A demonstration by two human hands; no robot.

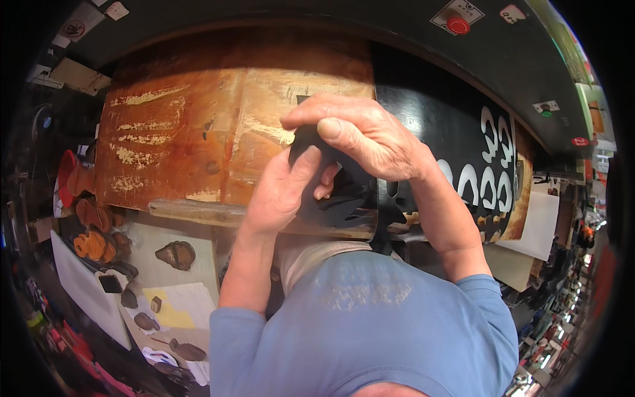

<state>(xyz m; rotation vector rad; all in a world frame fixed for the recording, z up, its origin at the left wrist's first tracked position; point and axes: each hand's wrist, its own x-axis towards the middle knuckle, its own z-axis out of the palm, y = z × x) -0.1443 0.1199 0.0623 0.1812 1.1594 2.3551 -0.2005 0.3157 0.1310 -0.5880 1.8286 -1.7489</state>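
My left hand [278, 192] and my right hand [377, 135] come together over the front part of a worn brown wooden board [165, 129]. Both grip a black piece [304, 140] that looks flat and bendable. My left thumb presses on its near side, while my right thumb and fingers curl over the top. Much of the piece is hidden, so its kind cannot be told. Just below the hands lie black cut scraps [340, 195] at the board's front edge. Right of them is a black sheet [423, 109] with pale horseshoe-shaped marks or openings [468, 186].
A dark machine beam [278, 20] crosses the far side, with a red button [458, 25] and a green button [546, 114]. On the left, a side table [149, 241] holds papers [182, 301], dark brown pieces [175, 255] and an orange stack [94, 245]. White sheets [539, 228] lie at right.
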